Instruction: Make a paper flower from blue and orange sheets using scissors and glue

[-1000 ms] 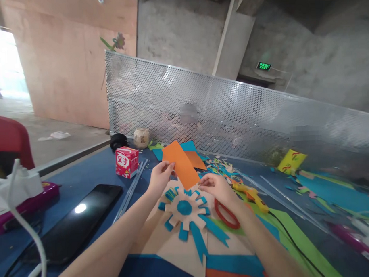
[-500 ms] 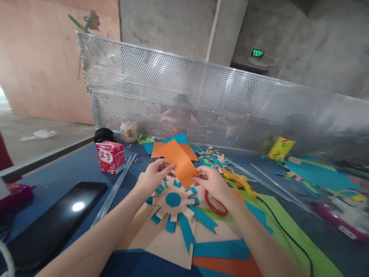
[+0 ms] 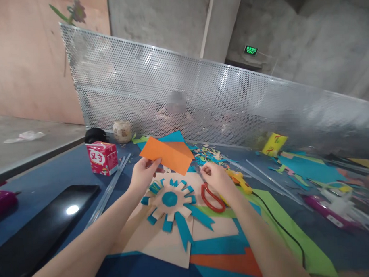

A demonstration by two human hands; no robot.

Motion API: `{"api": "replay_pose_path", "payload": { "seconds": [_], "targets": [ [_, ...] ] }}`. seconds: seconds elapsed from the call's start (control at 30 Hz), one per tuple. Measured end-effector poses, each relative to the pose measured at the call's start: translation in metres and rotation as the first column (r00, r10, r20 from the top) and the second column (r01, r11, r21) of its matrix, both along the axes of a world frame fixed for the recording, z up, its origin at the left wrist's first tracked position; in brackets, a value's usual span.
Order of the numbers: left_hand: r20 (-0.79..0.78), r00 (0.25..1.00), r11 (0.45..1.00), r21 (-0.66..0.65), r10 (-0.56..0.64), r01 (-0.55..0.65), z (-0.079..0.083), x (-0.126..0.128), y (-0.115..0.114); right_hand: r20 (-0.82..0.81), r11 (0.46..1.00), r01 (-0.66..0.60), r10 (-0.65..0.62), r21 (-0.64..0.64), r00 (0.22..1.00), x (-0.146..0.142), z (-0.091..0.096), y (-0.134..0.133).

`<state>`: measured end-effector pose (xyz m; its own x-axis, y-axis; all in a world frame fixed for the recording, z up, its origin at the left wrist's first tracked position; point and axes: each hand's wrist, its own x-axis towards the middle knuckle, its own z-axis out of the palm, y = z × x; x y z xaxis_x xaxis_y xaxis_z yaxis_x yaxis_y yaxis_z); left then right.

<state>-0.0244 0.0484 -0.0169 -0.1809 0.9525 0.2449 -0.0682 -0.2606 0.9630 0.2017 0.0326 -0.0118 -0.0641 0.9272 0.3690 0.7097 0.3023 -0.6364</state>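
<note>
My left hand (image 3: 144,174) pinches the near edge of an orange paper sheet (image 3: 168,154) and holds it up, tilted, above the table. My right hand (image 3: 217,178) is off the sheet, fingers curled, with its fingertips at the blades of red-handled scissors (image 3: 211,197) that lie on the table. I cannot tell whether it grips them. Below both hands a blue and beige paper rosette (image 3: 170,200) rests on a beige card (image 3: 164,244).
A yellow glue gun (image 3: 241,179) with a black cable lies right of the scissors on a green sheet (image 3: 286,232). A red carton (image 3: 102,157), clear sticks (image 3: 109,189) and a black tablet (image 3: 39,230) lie to the left. A perforated metal screen (image 3: 201,93) closes the far edge, with paper scraps in front.
My right hand has let go of the orange sheet and dropped to the scissors. My left hand has swung the sheet flatter and leftward. The view has shifted to the right.
</note>
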Motion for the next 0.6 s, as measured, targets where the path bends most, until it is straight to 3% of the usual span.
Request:
{"api": "replay_pose_path", "payload": {
  "seconds": [0.1,0.37,0.5,0.6],
  "targets": [
    [0.027,0.999,1.0,-0.02,-0.02,0.02,0.001,0.001,0.0,0.05,0.999,0.05,-0.05,0.016,0.997,0.005,0.001,0.0],
    [-0.09,0.995,0.999,0.006,-0.043,0.043,-0.001,0.0,-0.002,-0.015,0.983,-0.172,0.171,-0.058,0.985,-0.013,0.004,-0.005],
    [-0.091,0.994,0.998,0.001,-0.066,0.066,0.0,0.0,-0.001,0.061,0.988,-0.134,0.139,-0.08,0.988,-0.015,0.008,-0.007],
    [-0.084,0.995,0.999,-0.002,-0.045,0.045,0.0,0.0,0.0,0.204,0.993,-0.021,0.045,-0.117,0.978,-0.013,0.013,-0.012]
  ]
}}
